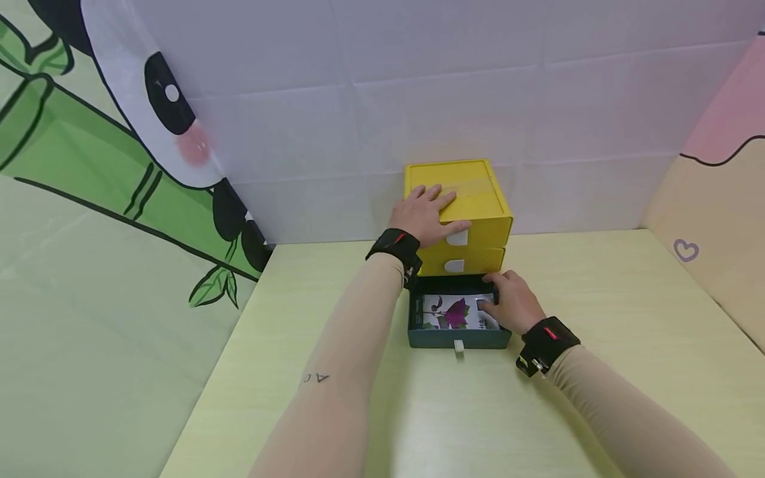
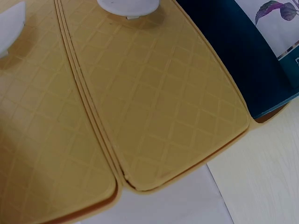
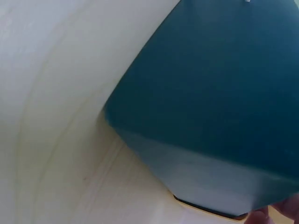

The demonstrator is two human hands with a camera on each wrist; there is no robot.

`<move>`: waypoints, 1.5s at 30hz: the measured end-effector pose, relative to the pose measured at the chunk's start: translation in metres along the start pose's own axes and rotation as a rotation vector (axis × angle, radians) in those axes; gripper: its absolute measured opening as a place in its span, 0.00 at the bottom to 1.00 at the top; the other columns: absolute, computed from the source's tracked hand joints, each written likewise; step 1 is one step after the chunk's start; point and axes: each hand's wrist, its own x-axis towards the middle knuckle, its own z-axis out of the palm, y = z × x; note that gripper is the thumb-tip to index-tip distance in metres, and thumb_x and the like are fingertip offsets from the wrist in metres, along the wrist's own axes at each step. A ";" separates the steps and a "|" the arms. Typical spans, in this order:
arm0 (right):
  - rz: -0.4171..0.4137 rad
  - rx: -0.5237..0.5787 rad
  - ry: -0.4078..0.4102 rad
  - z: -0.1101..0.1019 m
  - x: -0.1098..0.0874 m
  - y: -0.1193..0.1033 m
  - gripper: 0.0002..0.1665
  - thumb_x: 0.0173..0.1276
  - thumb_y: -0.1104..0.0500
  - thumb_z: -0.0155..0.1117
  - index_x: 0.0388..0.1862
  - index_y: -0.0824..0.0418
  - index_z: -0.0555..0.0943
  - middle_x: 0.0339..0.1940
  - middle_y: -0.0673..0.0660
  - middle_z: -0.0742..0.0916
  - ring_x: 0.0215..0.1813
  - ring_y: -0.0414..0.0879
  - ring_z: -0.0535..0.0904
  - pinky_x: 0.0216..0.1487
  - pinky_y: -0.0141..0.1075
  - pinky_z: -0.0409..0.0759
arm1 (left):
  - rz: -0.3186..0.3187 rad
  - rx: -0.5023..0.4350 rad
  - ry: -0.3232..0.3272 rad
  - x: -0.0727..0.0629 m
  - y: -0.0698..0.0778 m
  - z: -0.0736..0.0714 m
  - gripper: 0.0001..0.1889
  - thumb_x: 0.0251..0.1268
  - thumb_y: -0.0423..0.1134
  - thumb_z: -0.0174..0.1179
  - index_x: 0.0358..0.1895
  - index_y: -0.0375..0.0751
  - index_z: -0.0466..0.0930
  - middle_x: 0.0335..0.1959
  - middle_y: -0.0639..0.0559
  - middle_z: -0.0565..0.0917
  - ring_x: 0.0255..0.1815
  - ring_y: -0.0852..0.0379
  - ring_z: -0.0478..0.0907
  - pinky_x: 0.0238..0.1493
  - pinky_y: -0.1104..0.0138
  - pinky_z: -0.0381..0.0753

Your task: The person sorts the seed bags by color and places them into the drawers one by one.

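A small yellow drawer cabinet (image 1: 451, 179) stands at the back of the table. My left hand (image 1: 425, 218) rests on its top front edge with the fingers spread. In front of the cabinet's base, a dark teal drawer (image 1: 433, 338) is pulled out, and a flat pack (image 1: 442, 313) with a purple flower picture lies in it. My right hand (image 1: 515, 304) reaches over the drawer's right side. Its thumb lies over the pack's right part, and a finger is at the drawer's back right. In the right wrist view, only fingertips (image 3: 288, 205) show beside the teal side wall.
Two shut yellow drawer fronts (image 2: 163, 98) with white pulls (image 1: 454, 266) sit above the teal drawer. The drawer's own small pull (image 1: 459, 346) faces the front of the pale wooden table (image 1: 574, 265). A printed cloth wall (image 1: 287, 126) stands right behind the cabinet.
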 end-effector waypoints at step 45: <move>-0.129 0.025 -0.193 0.040 -0.053 -0.018 0.17 0.69 0.48 0.62 0.20 0.52 0.79 0.12 0.47 0.72 0.19 0.41 0.67 0.21 0.35 0.62 | -0.028 0.011 -0.004 0.014 0.003 0.000 0.43 0.58 0.78 0.38 0.76 0.65 0.53 0.76 0.55 0.57 0.75 0.47 0.52 0.69 0.49 0.60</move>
